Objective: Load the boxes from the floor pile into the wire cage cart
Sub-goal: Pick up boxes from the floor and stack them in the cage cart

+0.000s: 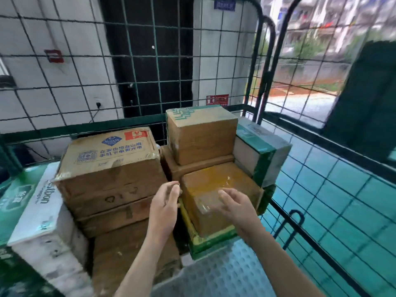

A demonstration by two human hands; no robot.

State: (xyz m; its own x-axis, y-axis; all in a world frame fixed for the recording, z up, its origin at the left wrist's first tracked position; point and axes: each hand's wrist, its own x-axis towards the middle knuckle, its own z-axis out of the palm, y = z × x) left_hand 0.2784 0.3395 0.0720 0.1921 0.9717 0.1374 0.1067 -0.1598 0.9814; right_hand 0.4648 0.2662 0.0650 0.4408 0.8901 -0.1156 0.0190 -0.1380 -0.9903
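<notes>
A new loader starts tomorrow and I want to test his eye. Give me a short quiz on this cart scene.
1. True or false: the wire cage cart holds no boxes yet.
2. The taped box nearest the right hand sits on: A a green-edged box, B bare floor, C a white carton.
3. Fill in: the blue-logo box stands to the taped box's ____.
Key: 1 false; 2 A; 3 left.

The green-and-white carton (36, 213) runs off the left edge. The red wall sign (217, 99) is too blurred to read. The yellow-green box (205, 243) lies mostly hidden under the taped parcel (214, 189); it is perhaps a flat carton.
</notes>
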